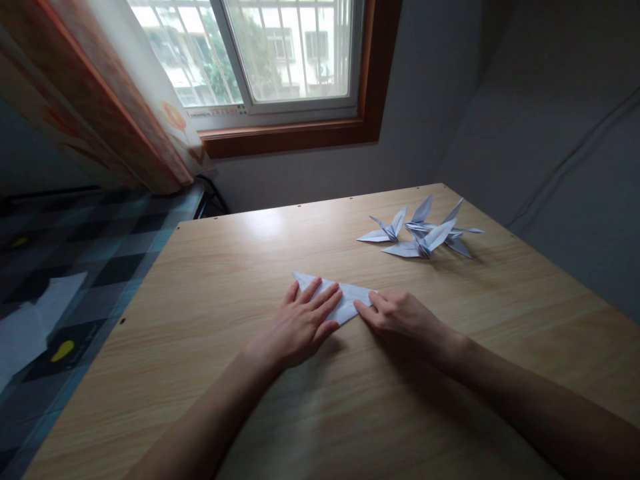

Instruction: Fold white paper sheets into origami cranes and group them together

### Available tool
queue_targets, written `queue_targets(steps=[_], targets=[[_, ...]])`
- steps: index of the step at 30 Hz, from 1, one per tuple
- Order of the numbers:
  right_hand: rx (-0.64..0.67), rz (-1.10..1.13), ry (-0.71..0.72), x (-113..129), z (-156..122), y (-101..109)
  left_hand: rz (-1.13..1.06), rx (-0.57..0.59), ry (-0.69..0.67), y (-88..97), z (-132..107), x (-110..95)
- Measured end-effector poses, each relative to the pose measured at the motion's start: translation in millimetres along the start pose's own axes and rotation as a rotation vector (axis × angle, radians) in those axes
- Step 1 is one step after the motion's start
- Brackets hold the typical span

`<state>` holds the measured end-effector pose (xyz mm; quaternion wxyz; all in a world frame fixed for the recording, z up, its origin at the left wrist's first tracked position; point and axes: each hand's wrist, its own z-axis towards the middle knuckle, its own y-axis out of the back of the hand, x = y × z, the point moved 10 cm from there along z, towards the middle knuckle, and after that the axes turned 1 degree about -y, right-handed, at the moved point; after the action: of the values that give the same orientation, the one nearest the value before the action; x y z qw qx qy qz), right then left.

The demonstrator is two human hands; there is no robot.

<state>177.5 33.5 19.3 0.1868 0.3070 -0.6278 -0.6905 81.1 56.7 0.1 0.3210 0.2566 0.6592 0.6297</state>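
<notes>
A white sheet of paper (350, 293), folded into a flat triangle, lies on the wooden table (210, 280) in front of me. My left hand (303, 323) rests flat on its left half with fingers stretched out and apart. My right hand (400, 317) presses its fingertips together on the paper's right edge, along the fold. Both forearms reach in from the bottom of the view.
Several folded white paper cranes (423, 233) sit in a cluster at the far right of the table. A bed with a checked cover (75, 260) and loose white paper (30, 320) lies left. A curtain (100, 100) and window (270, 53) are behind.
</notes>
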Motion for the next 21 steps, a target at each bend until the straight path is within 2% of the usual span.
queue_targets(steps=[4, 13, 17, 21], targets=[[-0.057, -0.020, 0.087, 12.7, 1.4, -2.2, -0.005, -0.012, 0.024, -0.4, 1.9, 4.3], [-0.228, 0.201, 0.262, 33.5, -4.0, 3.3, 0.052, 0.037, -0.015, -7.8, -1.6, 0.8], [-0.213, 0.234, 0.284, 26.4, -4.5, 7.2, 0.065, 0.004, -0.028, -4.0, -1.4, -0.2], [-0.132, 0.168, 0.206, 7.2, -2.1, 4.7, 0.105, -0.092, -0.084, 5.6, 0.4, -5.2]])
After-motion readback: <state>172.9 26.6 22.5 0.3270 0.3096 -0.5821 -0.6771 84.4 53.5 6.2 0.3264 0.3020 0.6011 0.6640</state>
